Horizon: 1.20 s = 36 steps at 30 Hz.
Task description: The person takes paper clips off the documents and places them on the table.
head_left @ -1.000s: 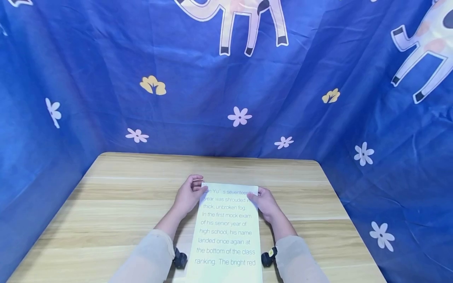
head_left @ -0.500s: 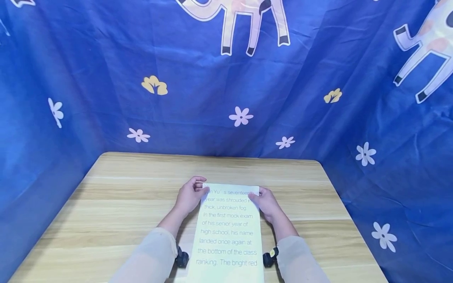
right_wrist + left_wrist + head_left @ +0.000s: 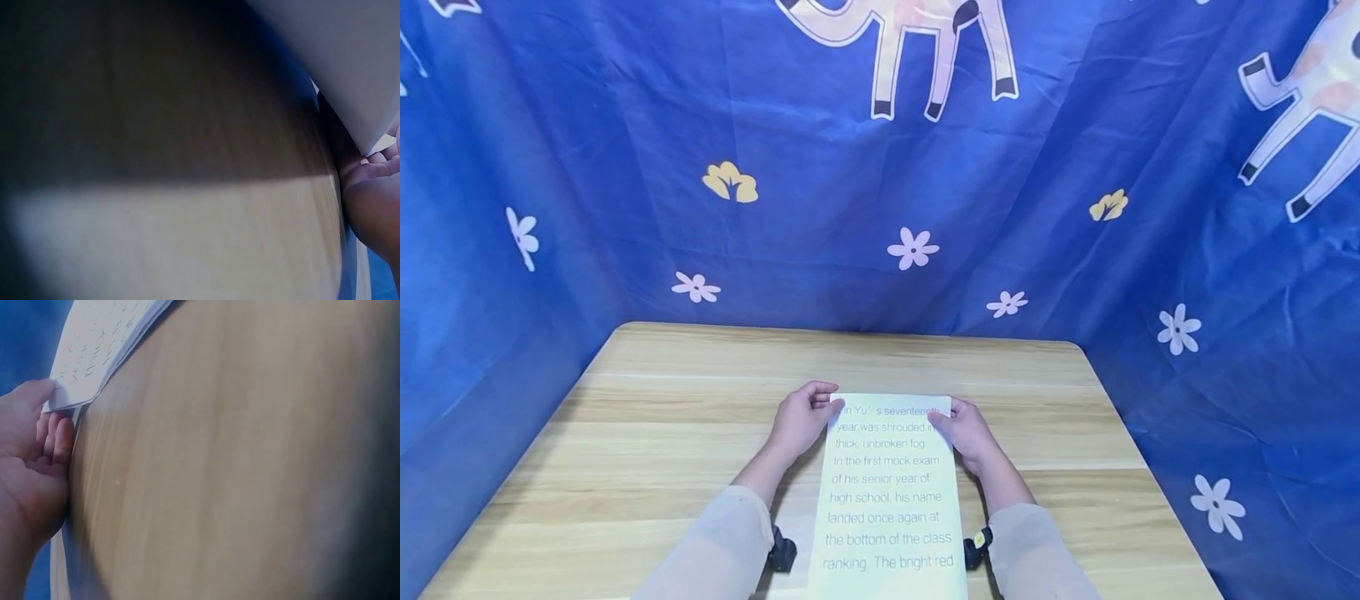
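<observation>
A long white sheet of paper [image 3: 887,500] with lines of large printed English text is held up between both hands in the head view. My left hand [image 3: 801,421] pinches its upper left corner, thumb on the printed face and fingers behind. At the upper right corner my right hand [image 3: 966,433] pinches it with the thumb in front. In the left wrist view the paper [image 3: 100,353] shows more than one layer along its edge, above the left hand [image 3: 31,456]. The right wrist view has the paper's plain underside [image 3: 344,56] beside the right hand [image 3: 375,200].
A light wood-grain table [image 3: 662,400] lies under the hands. Blue cloth [image 3: 820,183] with flowers and animal figures hangs behind and at both sides. Dark wrist-worn devices [image 3: 782,553] sit at both cuffs. The paper's lower end runs out of the head view.
Both hands keep their hold on the paper. Its lower part has shifted slightly to the right in the head view, and the whole scene has drifted a little rightward.
</observation>
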### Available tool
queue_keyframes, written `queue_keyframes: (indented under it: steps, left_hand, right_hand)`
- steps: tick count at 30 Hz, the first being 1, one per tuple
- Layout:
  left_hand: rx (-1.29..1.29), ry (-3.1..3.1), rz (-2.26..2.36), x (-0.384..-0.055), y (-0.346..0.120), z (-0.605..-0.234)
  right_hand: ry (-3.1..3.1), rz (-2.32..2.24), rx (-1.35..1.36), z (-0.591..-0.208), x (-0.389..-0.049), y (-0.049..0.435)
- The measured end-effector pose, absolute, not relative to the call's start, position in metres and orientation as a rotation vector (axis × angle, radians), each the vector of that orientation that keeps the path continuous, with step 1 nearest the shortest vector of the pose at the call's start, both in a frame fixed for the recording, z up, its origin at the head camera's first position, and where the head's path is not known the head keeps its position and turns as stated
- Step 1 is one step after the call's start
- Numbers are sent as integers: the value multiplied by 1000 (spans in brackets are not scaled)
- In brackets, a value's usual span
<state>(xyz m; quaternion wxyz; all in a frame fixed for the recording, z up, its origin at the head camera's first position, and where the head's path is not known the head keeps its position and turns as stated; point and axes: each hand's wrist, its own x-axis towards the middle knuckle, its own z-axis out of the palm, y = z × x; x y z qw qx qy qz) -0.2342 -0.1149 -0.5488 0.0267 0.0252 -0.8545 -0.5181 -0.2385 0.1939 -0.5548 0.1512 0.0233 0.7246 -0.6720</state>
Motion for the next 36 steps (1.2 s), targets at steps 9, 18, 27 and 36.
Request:
queue_keyframes:
  steps: [9, 18, 27, 36]
  left_hand:
    - [55, -2667, -1618, -233, -118, -549]
    - [74, -2632, -1653, -232, -121, -553]
    - [99, -2611, -1695, -230, -120, -551]
    - [111, -2612, -1678, -230, -120, -554]
  right_hand:
    - [2071, -1939, 70, -554, -236, 195]
    - [2067, -1946, 63, -555, -237, 194]
    - [2095, -1932, 59, -556, -238, 193]
    - [2075, -1950, 46, -556, -237, 194]
